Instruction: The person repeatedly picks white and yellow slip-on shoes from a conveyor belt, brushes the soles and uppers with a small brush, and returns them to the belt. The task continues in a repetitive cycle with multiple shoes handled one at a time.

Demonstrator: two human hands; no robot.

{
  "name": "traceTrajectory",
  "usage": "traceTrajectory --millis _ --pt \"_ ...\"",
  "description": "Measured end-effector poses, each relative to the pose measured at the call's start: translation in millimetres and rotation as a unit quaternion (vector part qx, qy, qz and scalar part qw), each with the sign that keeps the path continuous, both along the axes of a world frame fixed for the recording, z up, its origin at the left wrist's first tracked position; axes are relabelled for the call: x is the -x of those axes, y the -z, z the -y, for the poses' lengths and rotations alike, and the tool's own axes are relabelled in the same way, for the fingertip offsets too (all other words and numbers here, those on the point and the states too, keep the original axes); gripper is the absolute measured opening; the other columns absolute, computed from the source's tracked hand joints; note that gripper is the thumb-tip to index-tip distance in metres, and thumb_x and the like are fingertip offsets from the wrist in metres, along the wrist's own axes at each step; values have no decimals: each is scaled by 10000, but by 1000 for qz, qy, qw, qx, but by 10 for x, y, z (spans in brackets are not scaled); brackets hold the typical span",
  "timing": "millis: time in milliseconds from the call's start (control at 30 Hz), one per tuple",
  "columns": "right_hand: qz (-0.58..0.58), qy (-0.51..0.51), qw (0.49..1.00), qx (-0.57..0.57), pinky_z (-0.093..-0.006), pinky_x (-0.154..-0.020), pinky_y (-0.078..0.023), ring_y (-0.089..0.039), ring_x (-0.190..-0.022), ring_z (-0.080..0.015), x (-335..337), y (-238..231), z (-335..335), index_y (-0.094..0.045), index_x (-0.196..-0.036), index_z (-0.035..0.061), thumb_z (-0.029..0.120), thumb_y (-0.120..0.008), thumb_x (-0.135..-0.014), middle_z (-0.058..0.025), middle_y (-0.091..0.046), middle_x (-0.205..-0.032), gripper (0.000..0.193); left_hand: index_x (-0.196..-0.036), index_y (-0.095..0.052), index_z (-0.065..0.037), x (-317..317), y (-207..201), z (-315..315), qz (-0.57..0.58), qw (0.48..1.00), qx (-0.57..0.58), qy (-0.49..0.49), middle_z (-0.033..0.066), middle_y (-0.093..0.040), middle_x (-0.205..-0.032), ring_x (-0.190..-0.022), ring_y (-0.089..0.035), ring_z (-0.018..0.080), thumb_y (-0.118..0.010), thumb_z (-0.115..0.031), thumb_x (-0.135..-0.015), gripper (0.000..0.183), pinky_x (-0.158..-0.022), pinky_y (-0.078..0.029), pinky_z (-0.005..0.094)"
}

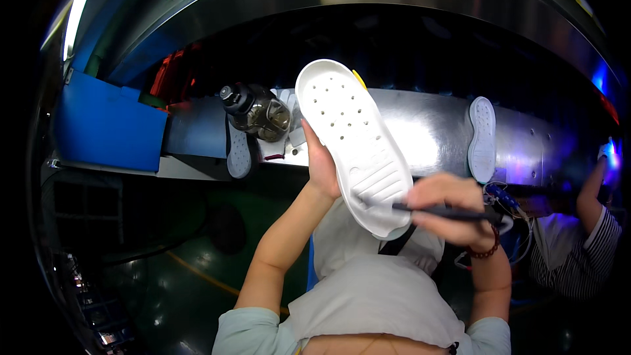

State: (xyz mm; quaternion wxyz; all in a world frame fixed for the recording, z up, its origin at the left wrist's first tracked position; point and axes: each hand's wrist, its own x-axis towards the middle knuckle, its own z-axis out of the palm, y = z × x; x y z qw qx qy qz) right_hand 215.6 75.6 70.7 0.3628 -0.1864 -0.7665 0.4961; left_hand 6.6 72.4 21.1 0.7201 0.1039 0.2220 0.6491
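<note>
My left hand [322,169] grips a white shoe sole [338,115] by its left edge. The sole is tilted up above my lap, its inner face toward me, with small holes in the upper part and ridges in the lower. A yellow piece [359,79] shows at its upper right edge. In my closed right hand [448,207] is a dark-handled brush [420,209]. Its pale tip is smeared by motion and lies over the sole's ridged lower part; I cannot tell whether it touches.
Behind the sole runs a metal bench [427,121]. Another white sole [483,139] lies on its right part. At left are a dark bottle [259,112], a further sole [238,154] and a blue box [108,121]. A co-worker's striped sleeve [601,236] is at far right.
</note>
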Motion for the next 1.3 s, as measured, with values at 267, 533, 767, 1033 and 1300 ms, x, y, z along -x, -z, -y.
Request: traceTrajectory --millis 267,533,767,1033,1300 --pt "-30 -100 994 22 -287 -747 -448 -589 -787 -193 55 15 2 -625 -808 33 11 -654 -631 -77 -624 -791 180 -1246 -343 -107 72 -112 -44 -33 998 -36 -45 140 -452 -1175 -1031 -479 335 -158 -662 -767 756 -852 -406 473" --pt "-63 -66 993 79 -294 -827 -419 -526 -935 -189 -35 174 -43 -620 -824 10 -20 -645 -639 -116 -607 -909 190 -1289 -277 -152 103 -318 -54 -39 993 -84 -75 113 -414 -1229 -1052 -465 344 -210 -667 -761 740 -870 -391 488" --pt "-221 -39 923 312 -313 -841 -427 -564 -895 -223 -8 300 -10 -569 -882 -30 -43 -592 -693 -173 -589 -917 191 -1260 -283 -19 82 -473 -24 53 991 -125 -15 171 -363 -1249 -1036 -484 285 -264 -673 -752 828 -872 -412 418" --pt "-142 33 966 215 -254 -785 -428 -563 -858 -169 266 136 238 -573 -898 -29 -80 -583 -686 -137 -588 -923 218 -1226 -314 1 -189 -114 174 23 993 -118 4 198 -434 -1160 -1010 -497 291 -416 -520 -748 715 -870 -417 400" --pt "-95 -10 978 183 -232 -697 -446 -570 -774 -147 261 110 32 -604 -859 -2 -36 -631 -656 -117 -604 -852 208 -1237 -313 -29 -49 -6 85 15 991 -127 -24 204 -399 -1193 -1036 -464 338 -464 -480 -728 696 -849 -406 470"
